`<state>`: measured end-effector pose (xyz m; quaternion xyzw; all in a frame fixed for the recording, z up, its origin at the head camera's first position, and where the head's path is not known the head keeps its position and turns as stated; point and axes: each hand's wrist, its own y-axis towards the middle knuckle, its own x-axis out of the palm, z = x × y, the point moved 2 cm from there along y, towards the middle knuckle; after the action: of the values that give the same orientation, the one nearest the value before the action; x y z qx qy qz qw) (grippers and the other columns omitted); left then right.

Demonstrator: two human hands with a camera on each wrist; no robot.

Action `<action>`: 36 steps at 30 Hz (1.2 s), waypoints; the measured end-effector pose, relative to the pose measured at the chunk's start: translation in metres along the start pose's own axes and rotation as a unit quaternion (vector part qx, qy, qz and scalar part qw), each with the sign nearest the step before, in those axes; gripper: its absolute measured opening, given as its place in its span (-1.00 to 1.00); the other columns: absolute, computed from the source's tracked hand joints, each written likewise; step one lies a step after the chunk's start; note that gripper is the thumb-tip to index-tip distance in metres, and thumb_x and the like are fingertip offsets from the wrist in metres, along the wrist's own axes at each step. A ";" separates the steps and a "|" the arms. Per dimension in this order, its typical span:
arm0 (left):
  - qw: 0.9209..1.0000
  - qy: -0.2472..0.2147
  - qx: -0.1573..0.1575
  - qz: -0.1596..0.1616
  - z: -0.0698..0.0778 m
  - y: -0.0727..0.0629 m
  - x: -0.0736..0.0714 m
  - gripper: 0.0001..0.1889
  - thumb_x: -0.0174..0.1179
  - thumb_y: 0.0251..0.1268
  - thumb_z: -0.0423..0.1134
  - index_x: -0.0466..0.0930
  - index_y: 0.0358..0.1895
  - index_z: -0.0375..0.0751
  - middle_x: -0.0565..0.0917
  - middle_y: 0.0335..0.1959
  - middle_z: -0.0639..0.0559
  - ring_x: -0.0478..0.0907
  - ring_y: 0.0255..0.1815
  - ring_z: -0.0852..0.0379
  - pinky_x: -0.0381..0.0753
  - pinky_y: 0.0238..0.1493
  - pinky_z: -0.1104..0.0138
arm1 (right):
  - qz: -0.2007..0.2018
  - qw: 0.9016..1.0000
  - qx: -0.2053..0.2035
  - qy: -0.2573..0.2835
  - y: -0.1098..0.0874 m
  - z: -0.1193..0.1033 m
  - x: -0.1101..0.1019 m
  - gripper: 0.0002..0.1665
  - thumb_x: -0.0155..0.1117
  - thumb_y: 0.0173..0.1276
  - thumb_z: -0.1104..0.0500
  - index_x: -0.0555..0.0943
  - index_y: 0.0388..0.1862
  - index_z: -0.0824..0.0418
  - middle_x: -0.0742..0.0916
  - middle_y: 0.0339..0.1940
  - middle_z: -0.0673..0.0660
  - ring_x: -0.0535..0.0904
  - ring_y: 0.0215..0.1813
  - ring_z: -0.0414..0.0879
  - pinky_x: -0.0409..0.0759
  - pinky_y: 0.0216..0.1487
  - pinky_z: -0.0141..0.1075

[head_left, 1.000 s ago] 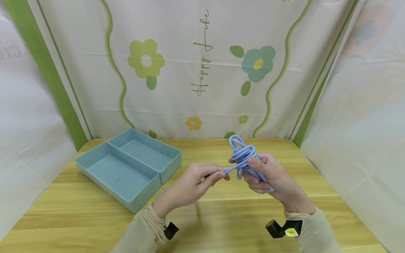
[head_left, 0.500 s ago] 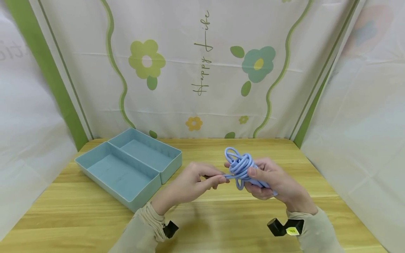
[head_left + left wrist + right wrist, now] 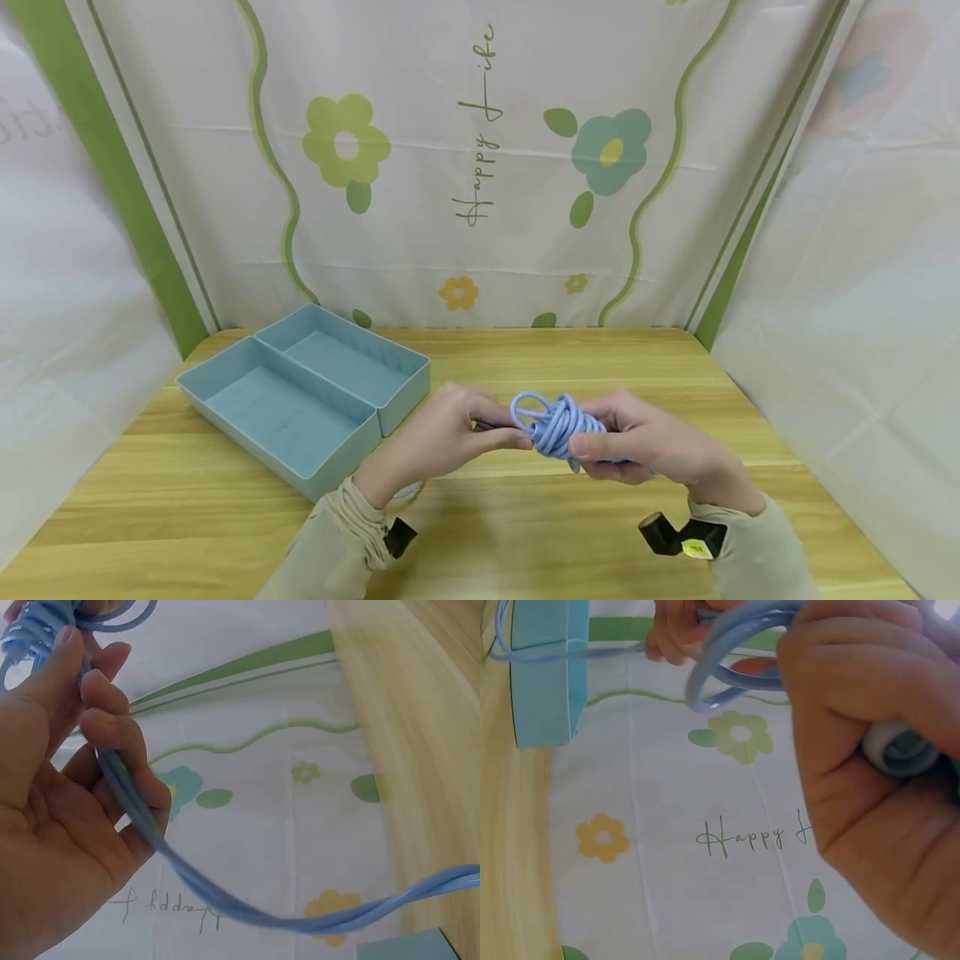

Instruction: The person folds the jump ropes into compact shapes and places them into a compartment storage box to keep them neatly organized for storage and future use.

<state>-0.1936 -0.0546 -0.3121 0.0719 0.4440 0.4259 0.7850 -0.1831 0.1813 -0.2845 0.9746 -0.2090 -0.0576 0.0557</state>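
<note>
Blue cord (image 3: 558, 429), bundled above the bench (image 3: 525, 533), looks light, pliable, perhaps slippery; its wound middle seems the surest hold. The right hand (image 3: 648, 437) curls its fingers (image 3: 618, 472) round it; the left hand (image 3: 453, 429) grips the trailing strands (image 3: 300, 925).

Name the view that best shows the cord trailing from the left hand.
Left wrist: the trailing cord runs unhidden from the left hand to the right edge. Head shows only short bits near that hand; right wrist shows a stretch in front of the box.
</note>
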 end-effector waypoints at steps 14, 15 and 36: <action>0.996 -0.052 -0.033 -0.064 0.001 -0.001 -0.007 -0.87 0.36 0.27 -0.35 0.79 -0.15 -0.16 0.70 -0.31 0.33 0.51 -0.46 0.33 0.52 -0.48 0.40 | -0.022 0.987 0.102 -0.120 0.002 0.007 0.003 -0.91 0.13 0.50 0.29 0.59 -0.14 0.21 0.47 -0.55 -0.01 0.26 -0.63 -0.24 0.20 -0.70 -0.42; 0.996 -0.052 -0.031 -0.069 0.001 -0.001 -0.007 -0.86 0.35 0.28 -0.35 0.79 -0.13 -0.16 0.71 -0.28 0.30 0.53 -0.44 0.33 0.53 -0.47 0.40 | -0.023 0.986 0.101 -0.131 0.002 0.007 0.003 -0.91 0.14 0.49 0.29 0.60 -0.14 0.20 0.48 -0.54 -0.03 0.27 -0.62 -0.25 0.23 -0.68 -0.43; 0.999 0.011 0.030 -0.017 -0.005 -0.002 -0.009 -0.86 0.48 0.10 -0.22 0.81 -0.26 -0.13 0.71 -0.35 0.26 0.54 -0.44 0.40 0.53 -0.50 0.47 | -0.063 0.971 0.093 -0.209 0.002 0.011 0.006 -0.94 0.23 0.45 0.20 0.61 -0.15 0.08 0.56 -0.42 -0.12 0.42 -0.43 -0.31 0.42 -0.43 -0.46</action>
<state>-0.1986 -0.0641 -0.3106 0.0830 0.4667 0.3997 0.7846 -0.1803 0.1764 -0.2954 0.9532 -0.1585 -0.2437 -0.0835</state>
